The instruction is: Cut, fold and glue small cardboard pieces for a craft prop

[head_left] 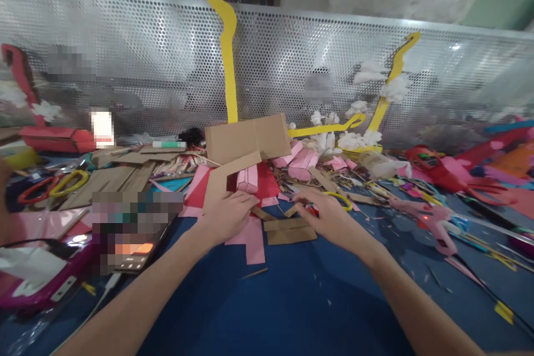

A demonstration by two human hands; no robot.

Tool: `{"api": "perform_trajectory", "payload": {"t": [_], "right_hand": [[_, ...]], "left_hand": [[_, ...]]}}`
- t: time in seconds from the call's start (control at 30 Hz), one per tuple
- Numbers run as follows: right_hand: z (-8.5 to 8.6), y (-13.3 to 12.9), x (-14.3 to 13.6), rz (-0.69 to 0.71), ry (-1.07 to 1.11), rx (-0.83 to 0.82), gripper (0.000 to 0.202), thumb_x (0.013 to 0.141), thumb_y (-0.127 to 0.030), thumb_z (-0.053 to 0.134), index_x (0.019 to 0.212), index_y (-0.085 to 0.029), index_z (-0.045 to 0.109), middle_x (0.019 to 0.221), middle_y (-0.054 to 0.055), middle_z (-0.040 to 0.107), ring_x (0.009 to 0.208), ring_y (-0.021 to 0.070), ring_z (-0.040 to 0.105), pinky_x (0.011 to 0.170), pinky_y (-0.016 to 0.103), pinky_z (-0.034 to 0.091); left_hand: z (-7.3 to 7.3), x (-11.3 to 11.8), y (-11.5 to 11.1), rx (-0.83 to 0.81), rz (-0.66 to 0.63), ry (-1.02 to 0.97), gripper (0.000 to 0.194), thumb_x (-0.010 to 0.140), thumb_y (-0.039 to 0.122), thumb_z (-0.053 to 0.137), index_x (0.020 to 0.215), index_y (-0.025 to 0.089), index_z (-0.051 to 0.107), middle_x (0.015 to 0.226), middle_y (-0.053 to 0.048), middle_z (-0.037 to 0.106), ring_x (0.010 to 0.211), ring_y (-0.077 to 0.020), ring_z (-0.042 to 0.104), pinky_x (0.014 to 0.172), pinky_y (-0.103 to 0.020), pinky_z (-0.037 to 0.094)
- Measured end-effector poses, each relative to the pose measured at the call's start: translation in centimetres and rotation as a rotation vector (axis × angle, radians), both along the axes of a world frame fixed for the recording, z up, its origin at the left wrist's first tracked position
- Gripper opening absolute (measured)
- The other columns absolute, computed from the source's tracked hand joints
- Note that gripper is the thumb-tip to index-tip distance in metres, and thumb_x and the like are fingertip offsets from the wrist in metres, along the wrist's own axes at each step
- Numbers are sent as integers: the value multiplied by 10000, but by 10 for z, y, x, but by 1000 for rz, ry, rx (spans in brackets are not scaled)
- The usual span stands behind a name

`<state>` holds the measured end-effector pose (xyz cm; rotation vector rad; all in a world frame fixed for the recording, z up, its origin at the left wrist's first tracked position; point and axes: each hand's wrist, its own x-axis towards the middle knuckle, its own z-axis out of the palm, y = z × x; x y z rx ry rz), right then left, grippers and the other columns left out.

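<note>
My left hand (228,216) lies with its fingers stretched over the near end of a small pink paper-covered box (247,178) and a brown cardboard piece (217,183). What is under its fingertips is partly hidden. Across from it, my right hand (327,212) hovers low with loosely bent, parted fingers, beside a narrow cardboard strip (292,210) and a yellow ring-shaped handle (340,200). Something small and red shows beneath these fingers. Between and below the hands rest a folded cardboard piece (291,232) and a pink paper sheet (255,245).
A glue gun (425,219) with a red light lies right. Behind stand a cardboard panel (250,138), a yellow hook-shaped cutout (227,61) and a perforated metal barrier (283,55). To the left are scissors (69,183), a phone (137,253) and a purple case (62,278).
</note>
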<state>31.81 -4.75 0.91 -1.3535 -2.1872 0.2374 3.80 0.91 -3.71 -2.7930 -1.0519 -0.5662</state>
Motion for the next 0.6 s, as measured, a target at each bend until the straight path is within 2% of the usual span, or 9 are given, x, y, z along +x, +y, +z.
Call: {"api": "perform_trajectory", "payload": {"t": [0.17,0.27,0.33,0.47,0.6], "right_hand": [[-3,-6,-6,134,-128,-58,166,961,-236,596,1101,-231,684,1120,78,680,1064,242,628,918,381,485],[-4,-7,-5,158,-154,-70,127,971,-198,571,994,-222,694,1015,59,682,981,218,629,873,351,477],[-6,-5,-7,163,-151,-76,120,967,-192,571,942,-214,686,951,46,684,909,203,630,826,329,472],[-12,5,-14,134,-106,-80,109,944,-195,587,899,-202,686,913,48,690,845,199,629,768,315,455],[-16,22,-15,106,-53,-96,113,921,-194,596,904,-203,707,875,47,718,805,205,650,732,313,467]], "left_hand": [[-5,0,3,-90,6,-67,155,955,160,529,1006,181,674,1061,-83,686,1065,-269,616,927,-403,463],[-2,-1,0,-124,65,-179,75,908,141,577,921,179,640,995,-80,680,990,-271,621,862,-402,480],[2,-2,-4,-145,115,-276,97,892,113,566,888,191,623,936,-65,679,925,-259,627,822,-395,486],[13,-2,-10,-188,181,-502,88,935,169,529,929,208,608,914,-44,694,860,-220,645,761,-355,507],[15,-1,-10,-263,126,-664,121,982,261,487,990,198,591,964,-51,709,856,-181,669,775,-320,542]]}}
